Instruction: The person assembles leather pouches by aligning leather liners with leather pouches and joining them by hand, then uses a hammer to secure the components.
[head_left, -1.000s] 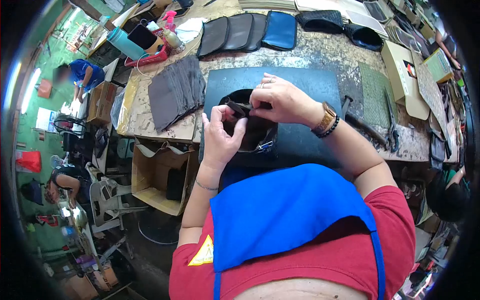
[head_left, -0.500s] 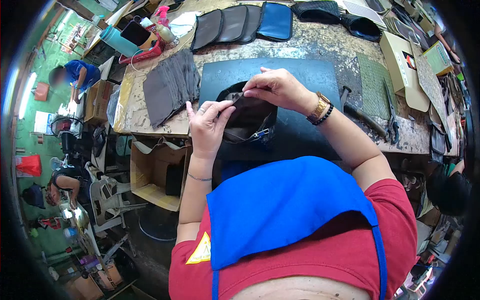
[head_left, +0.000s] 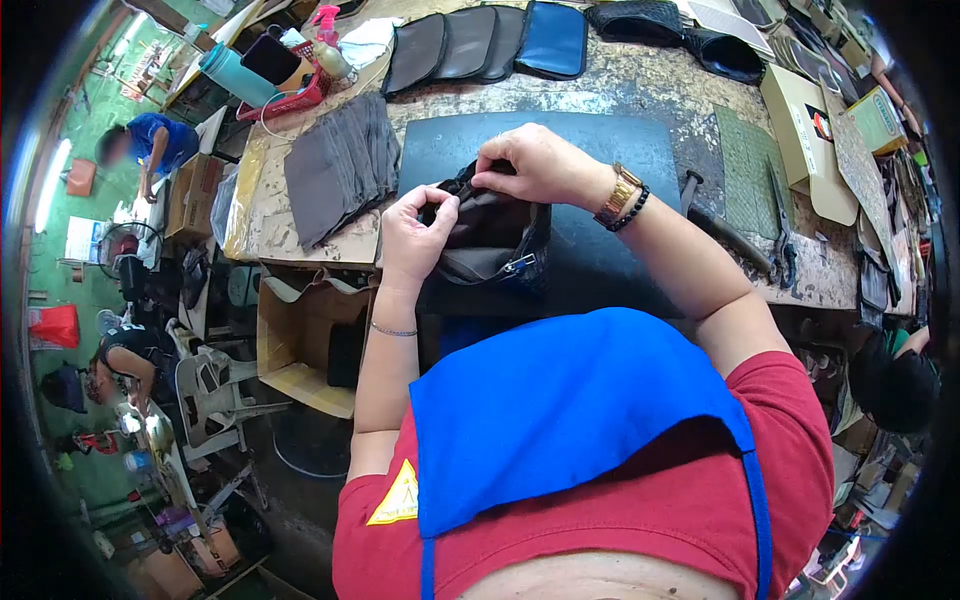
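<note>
A dark zippered pouch [head_left: 490, 235], its mouth spread and brown lining showing, rests on the black work mat [head_left: 620, 230]. My left hand [head_left: 418, 232] pinches the pouch's rim at its left far side. Close beside it, my right hand [head_left: 540, 165] grips the same far edge between thumb and fingers. The two sets of fingertips are nearly touching. A metal zipper pull [head_left: 520, 263] shows at the pouch's near right rim. What exactly lies between the fingertips is partly hidden.
Left of the mat lies a stack of brown pieces [head_left: 342, 170]. Several finished-looking flat pouches [head_left: 465, 45] line the back. On the right are a hammer [head_left: 730, 240], scissors [head_left: 783, 225] and an open cardboard box [head_left: 805, 135]. Other people [head_left: 160, 145] work at the far left.
Both hands have shifted slightly left along the pouch's far rim. My left fingers have curled in more, and the rim is now lifted and bunched between the hands.
</note>
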